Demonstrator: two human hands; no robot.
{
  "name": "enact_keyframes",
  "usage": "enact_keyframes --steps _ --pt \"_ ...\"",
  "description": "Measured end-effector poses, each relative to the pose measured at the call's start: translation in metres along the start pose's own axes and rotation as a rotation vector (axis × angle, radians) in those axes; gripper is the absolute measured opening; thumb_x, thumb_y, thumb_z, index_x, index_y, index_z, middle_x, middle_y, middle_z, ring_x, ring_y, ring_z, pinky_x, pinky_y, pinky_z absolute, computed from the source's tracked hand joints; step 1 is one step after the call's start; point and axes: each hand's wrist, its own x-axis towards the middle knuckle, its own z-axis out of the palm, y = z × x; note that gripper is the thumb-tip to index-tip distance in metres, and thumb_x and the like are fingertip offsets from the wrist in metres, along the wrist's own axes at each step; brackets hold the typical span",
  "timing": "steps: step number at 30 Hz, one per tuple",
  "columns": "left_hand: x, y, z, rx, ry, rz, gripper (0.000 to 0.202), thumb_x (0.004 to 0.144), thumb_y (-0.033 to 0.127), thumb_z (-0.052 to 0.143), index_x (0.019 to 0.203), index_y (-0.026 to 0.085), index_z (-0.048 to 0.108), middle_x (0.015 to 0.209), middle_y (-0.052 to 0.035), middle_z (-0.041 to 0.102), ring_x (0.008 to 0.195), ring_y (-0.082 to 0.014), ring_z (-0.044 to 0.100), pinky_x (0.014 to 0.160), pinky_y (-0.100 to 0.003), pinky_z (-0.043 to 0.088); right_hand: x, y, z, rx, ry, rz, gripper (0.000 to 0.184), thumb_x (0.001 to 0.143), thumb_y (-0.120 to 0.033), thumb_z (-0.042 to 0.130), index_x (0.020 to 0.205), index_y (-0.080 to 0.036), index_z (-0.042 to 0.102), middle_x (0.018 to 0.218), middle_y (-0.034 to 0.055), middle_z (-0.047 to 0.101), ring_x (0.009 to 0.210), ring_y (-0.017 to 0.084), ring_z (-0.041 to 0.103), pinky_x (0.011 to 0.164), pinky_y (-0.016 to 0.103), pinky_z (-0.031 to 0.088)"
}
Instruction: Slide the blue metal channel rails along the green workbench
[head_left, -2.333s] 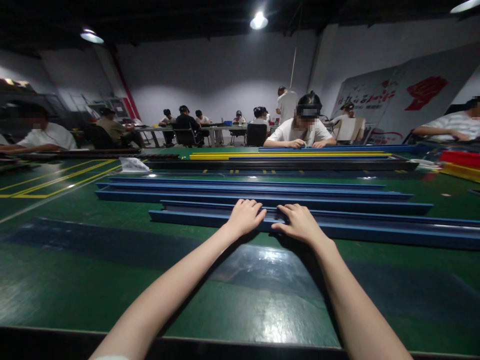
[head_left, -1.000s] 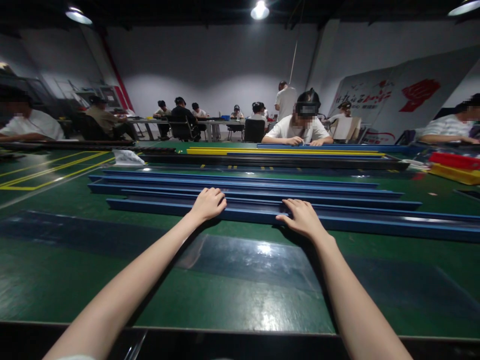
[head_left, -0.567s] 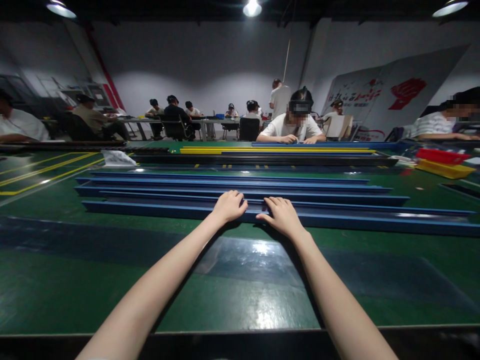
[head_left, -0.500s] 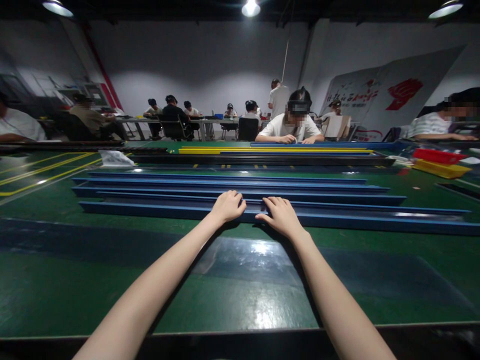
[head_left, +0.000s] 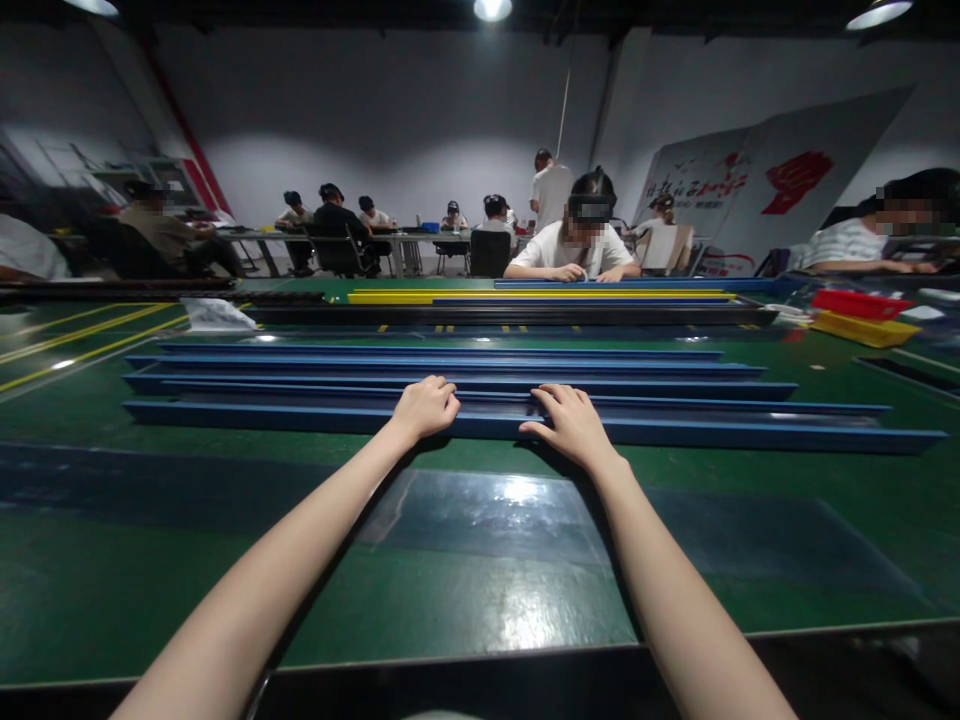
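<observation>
Several long blue channel rails [head_left: 675, 390] lie side by side across the green table [head_left: 150, 560]. My left hand [head_left: 424, 407] curls its fingers over the front wall of the nearest blue rail [head_left: 262, 414]. A little to its right, my right hand [head_left: 571, 424] also grips that same front wall, fingers hooked into the channel and thumb against the outside. Both forearms reach forward from the table's near edge.
Yellow, blue and black rails [head_left: 540, 298] lie farther back, where a person [head_left: 573, 246] in a white shirt works. Red and yellow trays [head_left: 862, 315] sit at the far right. More people sit at the left, the right and at back tables.
The nearest blue rail has slid to the left along the table, its right end now in view. My hands regripped it, spreading apart, closing together and parting slightly again.
</observation>
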Motion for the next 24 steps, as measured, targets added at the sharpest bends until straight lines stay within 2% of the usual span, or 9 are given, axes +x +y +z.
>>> enact_keyframes --steps 7,12,15,20,24 --pt "-0.003 -0.006 0.0 0.031 0.059 0.05 0.031 0.082 0.02 0.032 0.08 0.016 0.063 0.081 -0.0082 0.062 0.084 -0.02 0.054 0.063 -0.028 0.04 0.002 -0.006 0.005 -0.041 0.042 0.035 0.061 0.075 -0.062 0.044 0.117 -0.018 0.053 0.116 0.0107 0.055 0.105 0.025 0.045 0.089 0.037 0.03" --pt "-0.008 -0.018 -0.005 0.05 0.142 0.124 0.03 0.083 0.023 0.033 0.086 0.015 0.061 0.093 -0.0103 0.061 0.088 -0.0218 0.052 0.071 -0.032 0.038 0.004 -0.006 0.006 -0.039 0.053 0.022 0.061 0.075 -0.062 0.044 0.116 -0.018 0.053 0.117 0.0108 0.053 0.107 0.025 0.044 0.091 0.036 0.03" --pt "-0.012 -0.032 -0.006 0.062 0.147 0.1 0.032 0.085 0.029 0.033 0.097 0.015 0.059 0.099 -0.0107 0.06 0.092 -0.0237 0.051 0.073 -0.034 0.037 0.009 -0.003 0.01 -0.029 0.048 0.049 0.06 0.075 -0.061 0.045 0.117 -0.018 0.053 0.118 0.0111 0.053 0.108 0.025 0.043 0.091 0.036 0.031" --pt "-0.018 -0.057 -0.003 0.088 0.113 0.035 0.034 0.085 0.035 0.034 0.101 0.018 0.058 0.106 -0.0091 0.06 0.096 -0.0229 0.052 0.078 -0.035 0.036 0.017 0.002 0.016 -0.01 0.029 0.084 0.062 0.074 -0.062 0.045 0.118 -0.017 0.052 0.118 0.0119 0.053 0.109 0.025 0.044 0.091 0.036 0.033" --pt "-0.018 -0.068 0.0 0.085 0.1 0.003 0.037 0.085 0.039 0.033 0.101 0.019 0.058 0.106 -0.0089 0.061 0.096 -0.0223 0.053 0.08 -0.036 0.035 0.023 0.009 0.014 -0.037 0.005 0.077 0.071 0.07 -0.067 0.046 0.12 -0.017 0.05 0.12 0.0133 0.052 0.112 0.027 0.044 0.093 0.037 0.032"
